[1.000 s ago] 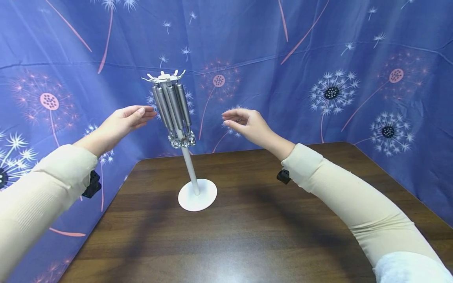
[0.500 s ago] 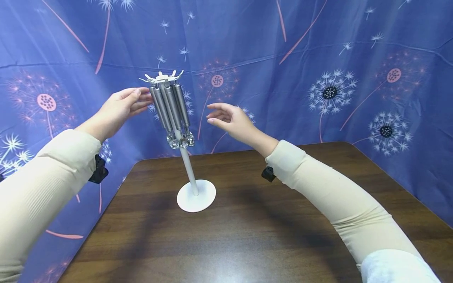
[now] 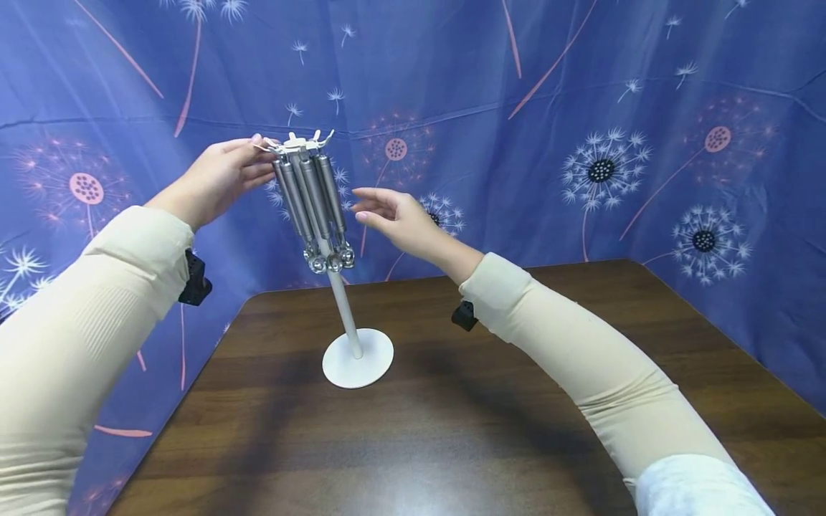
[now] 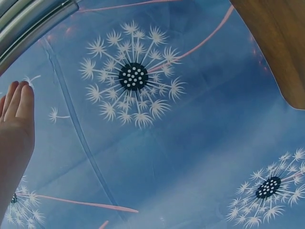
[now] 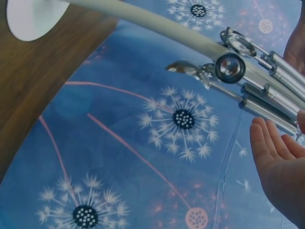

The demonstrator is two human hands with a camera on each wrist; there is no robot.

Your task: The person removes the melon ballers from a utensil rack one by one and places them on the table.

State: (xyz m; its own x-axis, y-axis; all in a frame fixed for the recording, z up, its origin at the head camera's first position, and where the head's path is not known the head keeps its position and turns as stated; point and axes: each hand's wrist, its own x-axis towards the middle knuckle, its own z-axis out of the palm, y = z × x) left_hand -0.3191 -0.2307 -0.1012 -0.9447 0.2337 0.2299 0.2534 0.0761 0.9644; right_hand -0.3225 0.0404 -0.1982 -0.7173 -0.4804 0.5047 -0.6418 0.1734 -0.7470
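A white stand (image 3: 343,308) rises from a round base (image 3: 358,371) on the table. Around its top, a white ring of hooks (image 3: 298,144) carries several grey metal tubes (image 3: 313,197) with shiny ends (image 3: 334,262). In the head view my left hand (image 3: 222,175) is at the left of the ring, thumb at a hook tip, fingers extending beside the tubes. My right hand (image 3: 403,221) is held just right of the tubes, holding nothing, its fingers loosely bent. The right wrist view shows the shiny ends (image 5: 229,67) closer, with rounded, mirror-like metal parts.
The brown wooden table (image 3: 452,430) spreads below and to the right of the stand. Behind it hangs a blue cloth (image 3: 490,143) with a dandelion print. A small black camera (image 3: 196,278) sits under the left cuff, another black camera (image 3: 464,315) under the right one.
My left hand has risen from beside the tubes to the hook ring. The right hand has moved left, closer to the tubes. The stand stays in place.
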